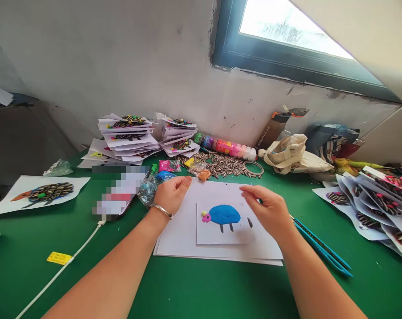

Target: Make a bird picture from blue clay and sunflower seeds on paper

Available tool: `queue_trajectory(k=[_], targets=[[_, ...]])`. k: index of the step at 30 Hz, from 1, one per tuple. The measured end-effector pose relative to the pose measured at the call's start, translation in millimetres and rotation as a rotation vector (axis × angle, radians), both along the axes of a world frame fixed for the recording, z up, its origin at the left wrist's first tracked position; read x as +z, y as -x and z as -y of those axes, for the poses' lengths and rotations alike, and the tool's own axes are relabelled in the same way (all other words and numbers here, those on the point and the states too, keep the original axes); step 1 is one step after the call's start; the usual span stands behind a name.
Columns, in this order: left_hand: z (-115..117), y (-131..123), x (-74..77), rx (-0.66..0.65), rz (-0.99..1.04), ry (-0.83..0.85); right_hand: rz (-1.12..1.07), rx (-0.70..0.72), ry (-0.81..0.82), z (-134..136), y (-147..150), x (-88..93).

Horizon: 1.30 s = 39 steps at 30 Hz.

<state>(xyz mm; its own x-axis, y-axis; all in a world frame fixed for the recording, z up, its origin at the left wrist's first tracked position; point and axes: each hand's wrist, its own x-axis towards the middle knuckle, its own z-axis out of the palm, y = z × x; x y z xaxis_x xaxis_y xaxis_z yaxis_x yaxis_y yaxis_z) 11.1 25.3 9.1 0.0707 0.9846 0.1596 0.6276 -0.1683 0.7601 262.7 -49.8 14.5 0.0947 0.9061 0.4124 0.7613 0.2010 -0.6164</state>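
My left hand (pixel 172 195), with a silver bangle at the wrist, is above the left edge of the white sheets (pixel 174 246). Its fingers are closed, and whatever may be inside is hidden. Above the right side of the same sheets, my right hand (pixel 266 204) has its fingers drawn together in a pinch; I cannot make out anything between them. Between the hands lies a small white card (pixel 205 235). On it is a flat blue clay body (pixel 224 214) with a pink clay head (pixel 206 218), a yellow bit on top and two dark legs. A single sunflower seed (pixel 250 223) lies to its right.
Striped seeds (pixel 225 166) are heaped behind the sheets, beside bagged clay (pixel 169 165). Blue tweezers (pixel 323 248) lie right. Stacked seed-picture cards (pixel 127 137) stand back left, more cards (pixel 370 204) far right. A phone (pixel 122 192) with a white cable and a finished picture (pixel 48 193) are left.
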Motion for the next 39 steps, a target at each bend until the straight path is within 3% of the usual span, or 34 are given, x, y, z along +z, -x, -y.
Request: queue_trajectory(k=[2, 6, 13, 18, 23, 26, 29, 33, 39], targets=[[-0.4, 0.4, 0.5, 0.013, -0.011, 0.005, 0.01, -0.049, 0.117, 3.7, -14.0, 5.0], [-1.7, 0.6, 0.8, 0.026, -0.023, 0.022, 0.17, 0.007, 0.383, 13.7, -24.9, 8.7], [-6.9, 3.2, -5.4, 0.034, 0.011, 0.088, 0.391, 0.019, 0.543, 15.6, -25.3, -4.2], [-9.8, 4.4, -12.3, 0.018, 0.312, 0.202, 0.466, 0.087, 0.539, 12.2, -25.3, -10.1], [-8.1, -0.2, -9.8, 0.073, 0.719, 0.371, 0.54, -0.058, 0.599, 5.0, -27.8, -8.6], [-7.3, -2.6, -7.9, 0.087, 0.778, 0.384, 0.545, -0.15, 0.577, 0.1, -27.4, -6.2], [-6.6, -4.4, -7.2, 0.089, 0.786, 0.374, 0.445, -0.178, 0.411, -1.1, -21.7, -4.3], [-4.7, -5.1, -6.9, 0.086, 0.773, 0.364, 0.198, -0.065, 0.218, -0.7, -12.2, -6.0], [-3.1, -3.4, -7.1, 0.068, 0.723, 0.324, 0.157, 0.019, 0.2, -5.9, -3.4, -7.6]])
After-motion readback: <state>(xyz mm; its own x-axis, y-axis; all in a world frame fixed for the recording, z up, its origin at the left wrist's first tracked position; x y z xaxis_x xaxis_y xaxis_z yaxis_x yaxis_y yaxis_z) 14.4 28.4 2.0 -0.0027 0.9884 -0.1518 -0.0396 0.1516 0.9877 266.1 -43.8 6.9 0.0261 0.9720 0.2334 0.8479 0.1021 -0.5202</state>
